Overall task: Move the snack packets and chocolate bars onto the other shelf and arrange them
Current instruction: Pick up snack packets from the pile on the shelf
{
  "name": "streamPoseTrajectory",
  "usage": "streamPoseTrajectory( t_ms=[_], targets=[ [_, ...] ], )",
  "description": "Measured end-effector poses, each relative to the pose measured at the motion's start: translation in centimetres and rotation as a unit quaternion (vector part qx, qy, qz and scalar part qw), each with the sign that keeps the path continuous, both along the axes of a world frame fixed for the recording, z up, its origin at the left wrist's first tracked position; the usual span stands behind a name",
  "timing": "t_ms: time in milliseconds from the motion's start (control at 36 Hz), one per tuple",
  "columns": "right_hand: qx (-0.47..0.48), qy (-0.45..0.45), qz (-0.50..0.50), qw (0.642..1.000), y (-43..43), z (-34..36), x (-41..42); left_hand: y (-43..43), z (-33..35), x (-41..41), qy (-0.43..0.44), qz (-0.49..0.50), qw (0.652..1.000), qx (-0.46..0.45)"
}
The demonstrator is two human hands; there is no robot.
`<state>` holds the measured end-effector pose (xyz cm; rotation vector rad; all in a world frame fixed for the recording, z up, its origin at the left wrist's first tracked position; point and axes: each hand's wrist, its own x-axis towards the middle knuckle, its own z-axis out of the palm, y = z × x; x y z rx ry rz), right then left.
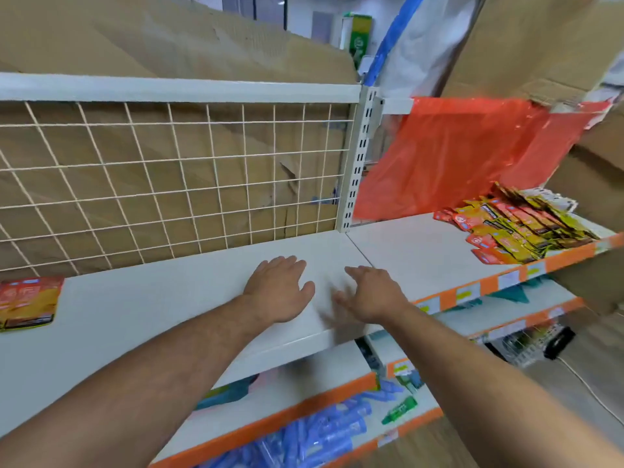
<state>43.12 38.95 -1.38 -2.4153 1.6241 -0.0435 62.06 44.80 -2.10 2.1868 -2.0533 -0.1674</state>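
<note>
Both of my hands hover over the white left shelf (152, 309) near its right end. My left hand (282, 287) is spread flat, palm down, holding nothing. My right hand (369, 293) is beside it, fingers straight and blurred, also empty. A heap of red, orange and yellow snack packets and chocolate bars (520, 228) lies at the right end of the right shelf (405, 248). One stack of red and yellow packets (28, 302) sits at the far left of the left shelf.
A wire mesh back panel (175, 177) stands behind the left shelf, with cardboard behind it. A red plastic sheet (449, 153) hangs behind the right shelf. Lower shelves hold blue packets (324, 437) and a green item (400, 408). A cardboard box (594, 184) juts in at right.
</note>
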Motion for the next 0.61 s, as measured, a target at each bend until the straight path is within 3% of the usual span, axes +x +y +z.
streamPoseTrajectory(
  t_ms=[611],
  targets=[
    [0.022, -0.036, -0.154, 0.987, -12.4, -2.1, -17.8, -18.8, -2.0, -17.6, 0.004, -0.162, 0.987, 0.004]
  ],
)
